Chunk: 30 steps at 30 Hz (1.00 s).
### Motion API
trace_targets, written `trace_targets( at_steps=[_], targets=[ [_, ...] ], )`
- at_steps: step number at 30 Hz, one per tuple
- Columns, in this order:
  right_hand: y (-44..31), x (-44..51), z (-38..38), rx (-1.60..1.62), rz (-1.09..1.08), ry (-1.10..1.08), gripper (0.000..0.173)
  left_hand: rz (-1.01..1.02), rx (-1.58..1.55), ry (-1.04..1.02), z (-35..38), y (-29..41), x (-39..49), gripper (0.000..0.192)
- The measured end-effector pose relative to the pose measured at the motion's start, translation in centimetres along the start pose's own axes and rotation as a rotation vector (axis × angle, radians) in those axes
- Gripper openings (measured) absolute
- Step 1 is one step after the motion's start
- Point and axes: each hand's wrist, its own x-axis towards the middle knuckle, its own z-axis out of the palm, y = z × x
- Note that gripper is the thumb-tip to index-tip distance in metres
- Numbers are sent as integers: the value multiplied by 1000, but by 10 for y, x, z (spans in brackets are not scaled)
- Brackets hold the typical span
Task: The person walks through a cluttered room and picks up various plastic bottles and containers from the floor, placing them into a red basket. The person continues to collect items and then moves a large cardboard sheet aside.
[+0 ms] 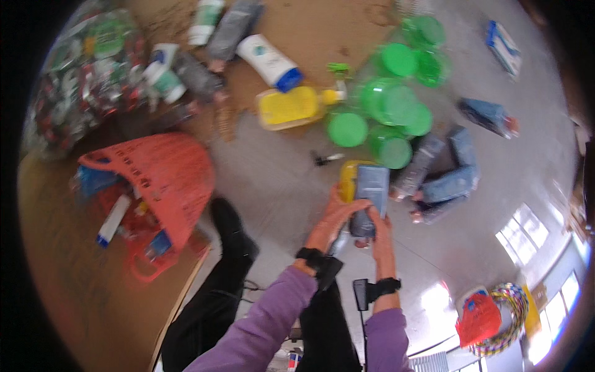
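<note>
Both of my hands are around a grey-blue oblong object (373, 186), held above the grey floor; its exact kind is blurred. My left hand (331, 222) grips its left side, with the thumb across its front. On the opposite side, my right hand (383, 232) has its fingers against the lower edge. A yellow object (348, 181) shows behind it, close to my left fingertips and partly hidden. Just beyond are clear green plastic containers with round green lids (347, 129). Several similar grey-blue oblong pieces with pinkish ends (446, 186) lie to the right.
A yellow bottle (288, 107) and a white bottle with a blue cap (269, 63) lie ahead. On brown cardboard (79, 283) at left are a red plastic bag (172, 172) and a clear bag of items (93, 69). A coiled hoop (516, 321) lies lower right.
</note>
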Motion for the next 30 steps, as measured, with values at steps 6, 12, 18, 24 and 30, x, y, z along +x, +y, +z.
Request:
trace_targets(
  at_steps=[6, 12, 18, 24, 30],
  targets=[
    [14, -57, 35, 124, 40, 4, 58, 4, 300, 71, -12, 23, -41, 85],
    [-22, -152, 67, 69, -36, 39, 51, 62, 288, 74, -16, 54, -119, 88],
    [-56, -235, 140, -6, -24, -143, 49, 221, 260, 183, -57, 125, -216, 93],
    [-33, -306, 248, 135, 200, -352, 51, 329, 297, 387, -147, 191, -314, 95],
    [8, -338, 356, 207, 503, -665, 53, 273, 839, 427, -270, 250, -346, 94]
  ],
)
